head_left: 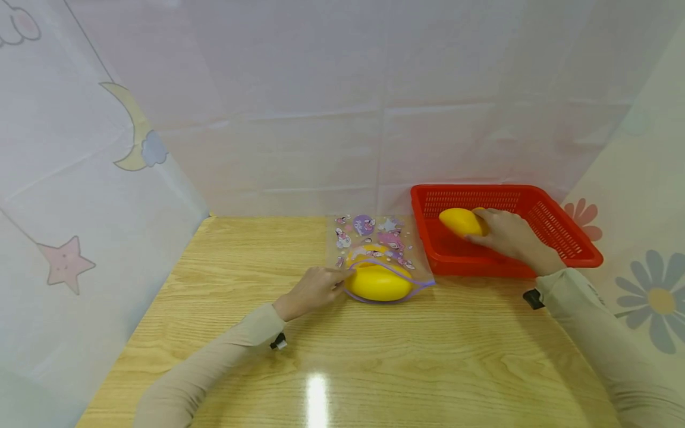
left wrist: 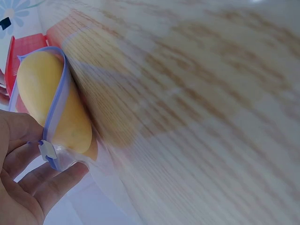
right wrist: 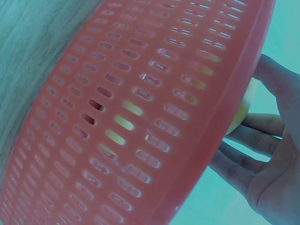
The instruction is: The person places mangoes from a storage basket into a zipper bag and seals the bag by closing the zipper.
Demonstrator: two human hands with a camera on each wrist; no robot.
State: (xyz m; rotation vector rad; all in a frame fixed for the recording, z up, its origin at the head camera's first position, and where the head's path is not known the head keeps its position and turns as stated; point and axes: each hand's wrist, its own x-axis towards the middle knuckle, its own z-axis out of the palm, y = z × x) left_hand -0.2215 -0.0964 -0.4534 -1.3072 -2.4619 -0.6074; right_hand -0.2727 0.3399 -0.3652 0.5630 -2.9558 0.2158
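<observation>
A clear zip bag (head_left: 423,264) with a purple rim and cartoon prints lies on the table. One yellow mango (head_left: 380,283) sits at its mouth, and another yellow shape shows through the film behind it. At the left end of the mouth, my left hand (head_left: 316,289) pinches the rim; the white slider (left wrist: 47,151) is by the fingers in the left wrist view. My right hand (head_left: 508,235) grips a second mango (head_left: 460,222) over the red basket (head_left: 514,268). In the right wrist view the basket wall partly hides that mango (right wrist: 241,112).
A bit of yellow (head_left: 480,210) shows behind the right hand, inside the basket. The basket stands at the back right of the wooden table (head_left: 257,249), close to the bag. Printed sheets (head_left: 294,119) hang behind and on both sides.
</observation>
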